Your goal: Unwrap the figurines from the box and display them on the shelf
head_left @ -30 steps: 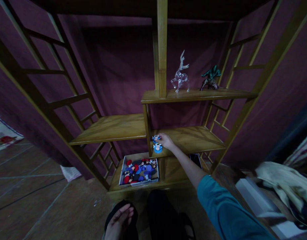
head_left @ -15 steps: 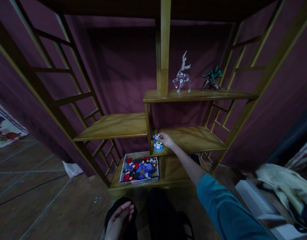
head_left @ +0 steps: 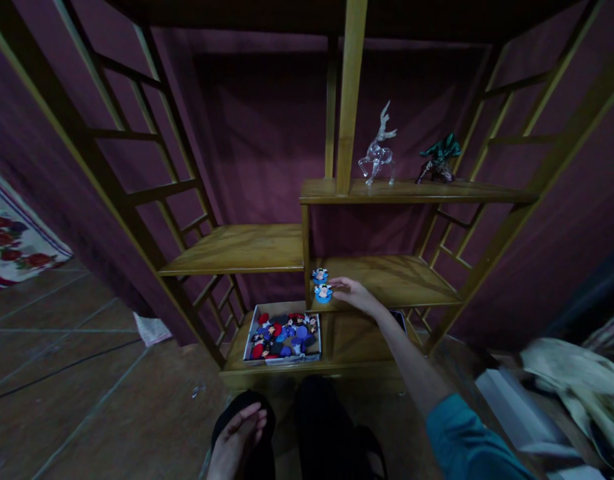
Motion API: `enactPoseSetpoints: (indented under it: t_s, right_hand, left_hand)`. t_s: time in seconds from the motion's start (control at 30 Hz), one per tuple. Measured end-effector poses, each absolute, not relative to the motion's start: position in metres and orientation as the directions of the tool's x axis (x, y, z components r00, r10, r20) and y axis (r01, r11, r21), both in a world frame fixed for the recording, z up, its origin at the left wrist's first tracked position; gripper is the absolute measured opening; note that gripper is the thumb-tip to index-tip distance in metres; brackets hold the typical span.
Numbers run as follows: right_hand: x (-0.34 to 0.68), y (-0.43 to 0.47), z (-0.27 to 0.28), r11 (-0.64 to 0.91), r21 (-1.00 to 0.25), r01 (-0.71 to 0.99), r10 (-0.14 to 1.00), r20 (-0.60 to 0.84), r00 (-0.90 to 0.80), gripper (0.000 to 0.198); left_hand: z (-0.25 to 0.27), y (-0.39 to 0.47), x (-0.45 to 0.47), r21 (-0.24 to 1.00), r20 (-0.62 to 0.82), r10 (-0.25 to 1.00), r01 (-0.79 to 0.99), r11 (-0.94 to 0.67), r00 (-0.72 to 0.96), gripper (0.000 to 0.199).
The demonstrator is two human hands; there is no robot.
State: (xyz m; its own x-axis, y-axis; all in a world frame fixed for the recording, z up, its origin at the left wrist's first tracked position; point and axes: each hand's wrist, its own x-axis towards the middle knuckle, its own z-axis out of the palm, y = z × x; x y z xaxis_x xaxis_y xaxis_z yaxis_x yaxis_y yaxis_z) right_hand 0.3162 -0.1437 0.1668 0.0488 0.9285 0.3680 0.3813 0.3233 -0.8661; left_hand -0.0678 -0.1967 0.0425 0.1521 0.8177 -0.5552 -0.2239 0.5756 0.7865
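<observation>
Two small blue-based cartoon figurines stand one behind the other at the left end of the lower right shelf. My right hand (head_left: 355, 295) reaches over that shelf from the right, with its fingertips at the right side of the front figurine (head_left: 323, 293). Its fingers look parted, and whether they touch the figurine is hard to see. Just behind stands the back figurine (head_left: 319, 275). My left hand (head_left: 239, 437) rests over my left knee, fingers loosely bent, with nothing visible in it.
A shallow box (head_left: 283, 360) of mixed red, blue and black figurines sits on the bottom board. A clear deer figurine (head_left: 378, 157) and a dark green figure (head_left: 439, 159) stand on the upper right shelf. A dark flat object (head_left: 399, 320) lies partly hidden behind my forearm.
My right hand has come away from the back figurine toward the front one, moving nearer to me. Both figurines stay on the shelf. The view has shifted slightly; my left hand stays put.
</observation>
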Motion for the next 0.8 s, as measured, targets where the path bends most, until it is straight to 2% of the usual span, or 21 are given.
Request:
enactPoseSetpoints:
  t_s: [0.13, 0.23, 0.43, 0.8]
  right_hand:
    - [0.308, -0.152, 0.172, 0.291, -0.733, 0.615, 0.925, 0.379, 0.014, 0.041]
    - [0.304, -0.147, 0.173, 0.268, -0.658, 0.703, 0.916, 0.4, 0.025, 0.037]
    - [0.305, -0.144, 0.171, 0.261, -0.626, 0.735, 0.914, 0.405, 0.021, 0.03]
    - [0.303, -0.145, 0.171, 0.247, -0.611, 0.752, 0.913, 0.408, 0.031, 0.031]
  left_hand:
    - [0.047, -0.2, -0.056, 0.778, -0.565, 0.809, -0.224, 0.587, 0.162, 0.028]
    - [0.048, -0.203, -0.051, 0.78, -0.559, 0.811, -0.224, 0.585, 0.173, 0.03]
    - [0.05, -0.203, -0.055, 0.778, -0.563, 0.81, -0.225, 0.586, 0.162, 0.032]
    - [0.036, -0.203, -0.052, 0.764, -0.575, 0.798, -0.229, 0.603, 0.183, 0.03]
